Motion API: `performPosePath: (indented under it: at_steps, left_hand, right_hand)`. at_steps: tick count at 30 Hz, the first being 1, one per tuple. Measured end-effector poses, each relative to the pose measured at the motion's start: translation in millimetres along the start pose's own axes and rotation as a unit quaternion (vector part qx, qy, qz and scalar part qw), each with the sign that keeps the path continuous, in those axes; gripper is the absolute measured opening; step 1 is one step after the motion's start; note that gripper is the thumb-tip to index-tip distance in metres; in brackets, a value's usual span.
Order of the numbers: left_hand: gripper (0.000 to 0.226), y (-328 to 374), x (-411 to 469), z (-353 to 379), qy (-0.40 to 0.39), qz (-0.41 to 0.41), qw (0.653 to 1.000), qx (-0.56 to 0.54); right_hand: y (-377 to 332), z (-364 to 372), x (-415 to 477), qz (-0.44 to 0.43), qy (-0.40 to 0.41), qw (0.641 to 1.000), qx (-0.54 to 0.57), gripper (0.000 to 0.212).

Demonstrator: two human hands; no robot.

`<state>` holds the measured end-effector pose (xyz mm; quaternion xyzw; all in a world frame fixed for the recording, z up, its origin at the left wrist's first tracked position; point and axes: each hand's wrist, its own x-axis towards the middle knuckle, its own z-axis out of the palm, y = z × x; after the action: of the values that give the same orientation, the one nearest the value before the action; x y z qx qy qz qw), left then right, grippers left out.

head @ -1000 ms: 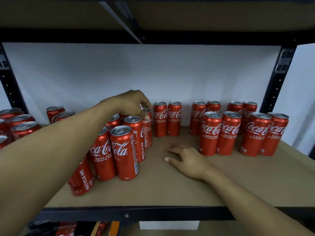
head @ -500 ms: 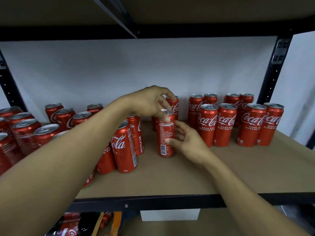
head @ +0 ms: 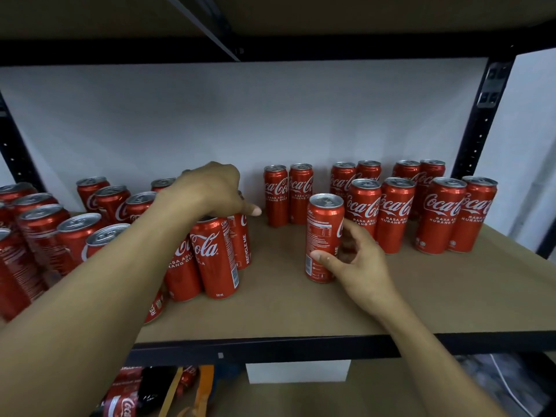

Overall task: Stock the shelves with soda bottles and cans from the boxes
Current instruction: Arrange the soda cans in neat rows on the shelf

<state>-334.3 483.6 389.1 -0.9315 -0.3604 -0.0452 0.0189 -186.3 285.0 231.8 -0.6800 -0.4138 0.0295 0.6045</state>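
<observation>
Red Coca-Cola cans stand on the brown shelf board (head: 301, 308). My right hand (head: 361, 266) holds one upright can (head: 323, 233) low on its side, thumb in front and fingers behind, just left of the right-hand group of cans (head: 442, 218). My left hand (head: 210, 191) reaches over a tight cluster of cans. Its fingers curl down onto the top of the front can (head: 216, 257), whose lid is hidden. A pair of cans (head: 275, 197) stands at the back between my hands.
Several more cans (head: 39, 230) crowd the shelf's left side. The upper shelf beam (head: 270, 49) hangs low overhead, and a black upright (head: 481, 130) bounds the right. Soda bottles (head: 126, 401) lie on the level below. Bare board shows in front.
My left hand carried a can from the cluster over to my right hand, let go and went back to the cluster. My right hand, flat on the board before, now holds that can.
</observation>
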Motion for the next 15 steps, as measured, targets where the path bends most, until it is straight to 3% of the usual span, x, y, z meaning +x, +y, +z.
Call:
performPosePath:
  at_steps: [4, 7, 11, 15]
  left_hand:
    - [0.058, 8, 2, 0, 0.023, 0.045, 0.998, -0.033]
    - [0.072, 22, -2, -9, 0.021, 0.089, 0.994, -0.054]
    - [0.075, 42, -11, -11, 0.030, 0.138, 0.987, -0.080]
    - [0.078, 53, -18, 8, 0.056, 0.146, 0.966, -0.206]
  right_hand:
    - [0, -13, -10, 0.022, -0.034, 0.999, 0.035, 0.069]
    - [0, -21, -10, 0.032, -0.060, 0.997, 0.048, 0.069]
    - [0, -25, -10, 0.030, -0.015, 0.999, 0.016, 0.072]
    - [5, -29, -14, 0.024, 0.020, 1.000, -0.001, 0.072]
